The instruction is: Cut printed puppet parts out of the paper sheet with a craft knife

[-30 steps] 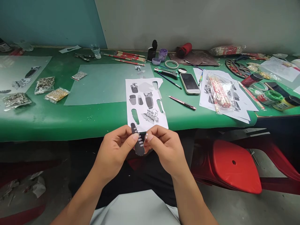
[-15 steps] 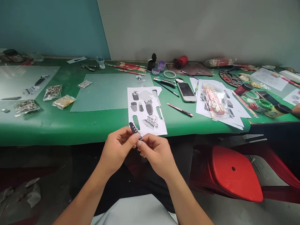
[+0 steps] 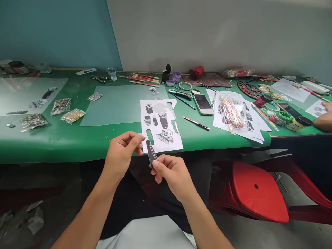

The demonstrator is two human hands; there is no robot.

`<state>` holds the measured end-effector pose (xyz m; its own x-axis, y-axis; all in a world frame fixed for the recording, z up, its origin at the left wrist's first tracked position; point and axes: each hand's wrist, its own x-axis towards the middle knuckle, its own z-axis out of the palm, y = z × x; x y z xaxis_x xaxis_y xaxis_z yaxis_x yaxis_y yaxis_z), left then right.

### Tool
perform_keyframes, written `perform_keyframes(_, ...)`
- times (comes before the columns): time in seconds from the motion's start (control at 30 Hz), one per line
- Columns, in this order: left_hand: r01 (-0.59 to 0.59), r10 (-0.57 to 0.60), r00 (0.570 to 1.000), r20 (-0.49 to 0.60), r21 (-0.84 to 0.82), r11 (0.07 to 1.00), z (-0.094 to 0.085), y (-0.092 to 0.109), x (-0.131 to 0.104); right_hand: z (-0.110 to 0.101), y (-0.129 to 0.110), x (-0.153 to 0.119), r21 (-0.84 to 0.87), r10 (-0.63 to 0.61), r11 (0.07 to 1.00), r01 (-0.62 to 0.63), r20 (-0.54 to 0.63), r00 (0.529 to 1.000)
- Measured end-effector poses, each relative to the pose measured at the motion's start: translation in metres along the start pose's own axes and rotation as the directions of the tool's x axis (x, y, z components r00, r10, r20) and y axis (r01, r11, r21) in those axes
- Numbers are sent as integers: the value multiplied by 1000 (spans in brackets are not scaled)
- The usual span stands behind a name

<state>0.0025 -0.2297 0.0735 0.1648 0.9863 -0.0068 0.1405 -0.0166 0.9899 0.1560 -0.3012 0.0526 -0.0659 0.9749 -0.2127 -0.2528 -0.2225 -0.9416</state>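
My right hand (image 3: pixel 172 171) pinches the lower end of a black paper cutout (image 3: pixel 151 152) with a toothed right edge, tilted over the table's front edge. My left hand (image 3: pixel 123 148) is just left of the cutout's top and apart from it. Its thumb and forefinger are pressed together; whatever is between them is too small to make out. Behind both hands lies a white printed sheet (image 3: pixel 177 141) with black and grey figures and several cut-out holes, one showing green table through it.
A pen (image 3: pixel 196 123), a phone (image 3: pixel 203 104) and a utility knife (image 3: pixel 180 93) lie right of the sheet. Bagged sticks (image 3: pixel 232 112) rest on papers. Bead bags (image 3: pixel 72 116) are at left. A red stool (image 3: pixel 259 190) stands at right. Another person's hand (image 3: pixel 324 119) is at far right.
My left hand has let go of the cutout and moved left and slightly up. My right hand keeps the cutout, now lower and more upright. The view has shifted slightly.
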Motion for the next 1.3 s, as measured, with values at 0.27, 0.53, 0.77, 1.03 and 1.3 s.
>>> perform_keyframes(0.27, -3, 8, 983, 183, -25, 1000, 3, -9, -14, -4, 5, 3, 67, -7, 998, 9, -34, 999)
perform_keyframes(0.53, -16, 17, 976, 218, -8, 1000, 4, -16, -20, -2, 2, 0, 31, -26, 999, 27, -41, 999)
perform_keyframes(0.77, -26, 33, 981, 191, -39, 999, 6, -17, -23, -2, 6, -1, 44, -54, 997, 57, -66, 996)
perform_keyframes(1.03, -7, 20, 981, 190, -70, 998, 6, -20, -24, -4, 7, 0, 46, -49, 998, 52, -69, 996)
perform_keyframes(1.3, 1, 9, 973, 230, -46, 999, 13, -16, -24, -3, 6, 2, -10, -46, 999, 45, -74, 996)
